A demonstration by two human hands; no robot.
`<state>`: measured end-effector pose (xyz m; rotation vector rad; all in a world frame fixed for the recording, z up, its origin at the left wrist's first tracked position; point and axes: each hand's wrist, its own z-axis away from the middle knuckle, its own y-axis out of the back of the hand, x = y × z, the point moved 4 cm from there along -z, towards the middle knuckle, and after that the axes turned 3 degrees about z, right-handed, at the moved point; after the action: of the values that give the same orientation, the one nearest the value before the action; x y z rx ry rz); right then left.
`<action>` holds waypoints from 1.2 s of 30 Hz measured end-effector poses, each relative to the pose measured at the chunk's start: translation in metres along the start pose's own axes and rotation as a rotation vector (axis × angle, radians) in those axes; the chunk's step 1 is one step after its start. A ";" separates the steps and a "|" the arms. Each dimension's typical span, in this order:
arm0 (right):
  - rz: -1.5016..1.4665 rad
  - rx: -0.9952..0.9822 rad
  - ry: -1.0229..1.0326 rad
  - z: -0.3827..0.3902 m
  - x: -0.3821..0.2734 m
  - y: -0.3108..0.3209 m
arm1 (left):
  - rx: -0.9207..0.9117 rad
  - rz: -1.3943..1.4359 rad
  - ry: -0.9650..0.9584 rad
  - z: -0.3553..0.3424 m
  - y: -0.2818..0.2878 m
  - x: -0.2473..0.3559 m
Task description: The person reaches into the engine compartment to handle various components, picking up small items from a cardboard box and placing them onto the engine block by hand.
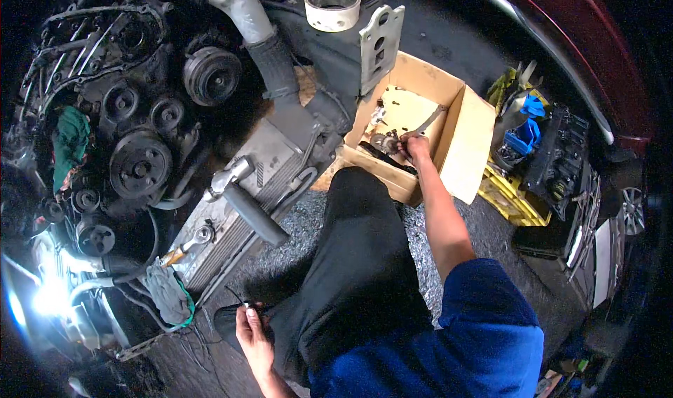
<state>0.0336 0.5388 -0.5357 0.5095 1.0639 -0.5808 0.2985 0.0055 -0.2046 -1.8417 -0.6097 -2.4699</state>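
Observation:
My right hand (415, 148) reaches down into an open cardboard box (474, 135). Its fingers are bent together beside a round metal part (382, 141) on the box's floor, and whatever they hold is hidden. A long dark strip-shaped part (388, 158) lies along the near inside wall. Small bolts and bits of metal (379, 112) are scattered farther in. Low and to the left, my left hand (255, 338) is pinched near my knee, with something small and dark at the fingertips that I cannot make out.
An engine with several pulleys (141, 165) fills the left side under a bright lamp (52, 296). A radiator (203, 251) bears a ratchet (193, 244) and a grey glove (167, 300). Right of the box stand a yellow crate (515, 198) and a black engine cover (561, 153).

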 end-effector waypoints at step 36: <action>-0.173 -1.406 0.037 0.511 -0.242 -0.149 | -0.015 0.394 -0.514 -0.052 0.013 0.125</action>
<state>0.1815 0.1473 -0.1278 -0.8073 1.2849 0.1219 0.2146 0.0057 -0.0980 -2.3421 -0.1920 -1.7706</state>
